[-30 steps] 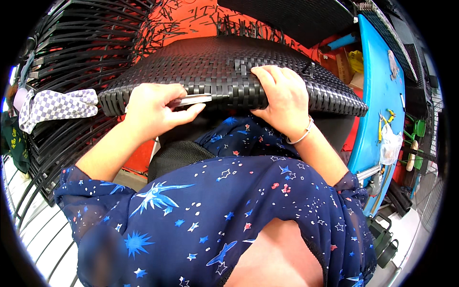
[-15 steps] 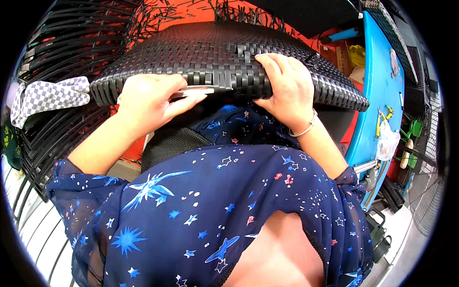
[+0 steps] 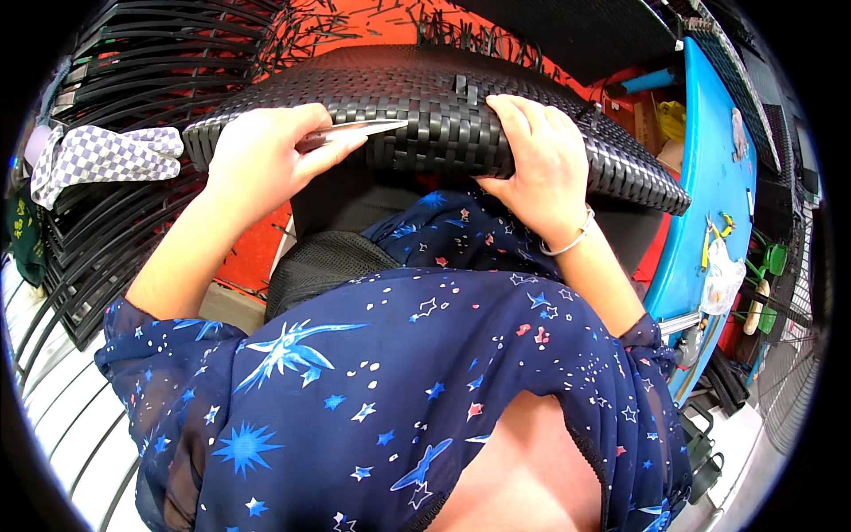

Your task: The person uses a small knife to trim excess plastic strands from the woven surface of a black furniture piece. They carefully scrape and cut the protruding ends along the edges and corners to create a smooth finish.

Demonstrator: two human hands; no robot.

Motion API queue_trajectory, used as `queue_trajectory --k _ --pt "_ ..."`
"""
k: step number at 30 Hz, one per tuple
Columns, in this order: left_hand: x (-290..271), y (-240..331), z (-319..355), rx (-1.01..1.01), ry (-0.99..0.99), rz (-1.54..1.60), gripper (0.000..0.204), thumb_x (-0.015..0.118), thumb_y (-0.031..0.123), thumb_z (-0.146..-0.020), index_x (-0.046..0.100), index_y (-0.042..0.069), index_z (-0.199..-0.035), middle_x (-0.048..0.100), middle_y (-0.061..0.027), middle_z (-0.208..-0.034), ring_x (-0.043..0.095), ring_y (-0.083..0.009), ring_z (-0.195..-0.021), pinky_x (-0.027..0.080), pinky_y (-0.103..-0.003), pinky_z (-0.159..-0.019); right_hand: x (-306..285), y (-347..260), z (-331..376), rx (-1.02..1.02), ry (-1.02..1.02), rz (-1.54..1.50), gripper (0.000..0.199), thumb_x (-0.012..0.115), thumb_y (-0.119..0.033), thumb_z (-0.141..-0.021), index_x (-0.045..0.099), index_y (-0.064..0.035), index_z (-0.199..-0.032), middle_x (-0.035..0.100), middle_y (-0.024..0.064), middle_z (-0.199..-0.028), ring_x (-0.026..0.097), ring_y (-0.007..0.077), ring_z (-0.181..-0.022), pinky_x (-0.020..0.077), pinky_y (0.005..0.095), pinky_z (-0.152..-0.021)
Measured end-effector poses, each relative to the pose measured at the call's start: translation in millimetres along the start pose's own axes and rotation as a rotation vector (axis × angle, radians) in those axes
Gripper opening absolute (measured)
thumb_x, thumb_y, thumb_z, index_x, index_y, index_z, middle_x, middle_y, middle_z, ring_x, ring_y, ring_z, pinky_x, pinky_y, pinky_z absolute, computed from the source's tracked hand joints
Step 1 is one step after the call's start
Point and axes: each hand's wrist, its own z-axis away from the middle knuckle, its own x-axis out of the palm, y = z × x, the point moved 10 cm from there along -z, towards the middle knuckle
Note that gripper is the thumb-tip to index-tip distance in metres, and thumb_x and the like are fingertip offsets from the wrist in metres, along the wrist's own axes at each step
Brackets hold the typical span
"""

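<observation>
A clear plastic bag (image 3: 720,282) hangs at the right, against the edge of a bright blue board (image 3: 709,168) that stands on its side. A small yellow packet (image 3: 672,120) sits behind the board, near a blue tube (image 3: 651,82). At the left, a grey-and-white checked cloth (image 3: 102,155) is tied onto a stack of black wicker frames (image 3: 115,80).

The black woven panel (image 3: 443,111) lies across the person's lap, its near edge turned toward the body. The left hand (image 3: 266,155) is curled around a slim metal blade (image 3: 350,133), thumb and fingers pressed on its handle end, with the tip lying flat against the panel's front edge. The right hand (image 3: 541,160) rests on top of the panel's edge, fingers bent over the weave and thumb tucked under the rim, clamping it. A thin bracelet (image 3: 567,244) circles that wrist. Both forearms come up from a dark blue star-printed blouse (image 3: 399,372).

Behind the panel the floor (image 3: 355,27) is orange-red and scattered with short black strip offcuts. Pale slatted flooring (image 3: 62,426) shows at lower left, and green-handled tools (image 3: 771,262) lie at the far right.
</observation>
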Motion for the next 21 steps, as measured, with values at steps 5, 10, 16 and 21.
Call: queue_trajectory --k 5,10,16,21 --pt "2 -6 -12 -0.066 -0.066 0.104 0.038 0.077 0.035 -0.089 0.066 0.0 -0.078 0.055 -0.0102 -0.058 0.052 -0.0211 -0.052 0.042 -0.035 -0.052 -1 -1 2 0.006 0.016 0.01 0.072 0.089 -0.018 -0.057 0.061 -0.008 -0.122 0.067 0.0102 -0.118 0.064 0.0326 -0.105 0.0497 0.0431 -0.095" --pt "18 -14 -14 -0.205 -0.144 0.323 0.04 0.077 0.031 -0.091 0.062 -0.001 -0.072 0.046 0.0021 -0.057 0.04 -0.0071 -0.055 0.033 -0.029 -0.051 -2 -1 2 0.007 0.014 0.009 0.072 0.089 -0.018 -0.056 0.061 -0.0084 -0.121 0.067 0.0099 -0.116 0.064 0.0317 -0.104 0.0496 0.0426 -0.094" --pt "34 -19 -12 -0.327 -0.223 0.412 0.042 0.078 0.029 -0.091 0.06 0.0 -0.065 0.043 0.0069 -0.058 0.036 -0.0036 -0.057 0.03 -0.027 -0.05 3 1 2 0.015 0.005 0.011 0.074 0.09 -0.017 -0.053 0.06 -0.0087 -0.121 0.066 0.0084 -0.113 0.063 0.0296 -0.104 0.0483 0.0418 -0.095" --pt "9 22 -1 0.091 0.015 0.299 0.043 0.085 0.04 -0.077 0.062 0.007 -0.061 0.056 -0.0066 -0.053 0.056 -0.023 -0.045 0.043 -0.034 -0.047 5 1 3 0.018 -0.043 0.009 0.077 0.092 -0.02 -0.052 0.06 -0.0097 -0.122 0.064 0.0066 -0.114 0.061 0.0268 -0.107 0.0462 0.0404 -0.096"
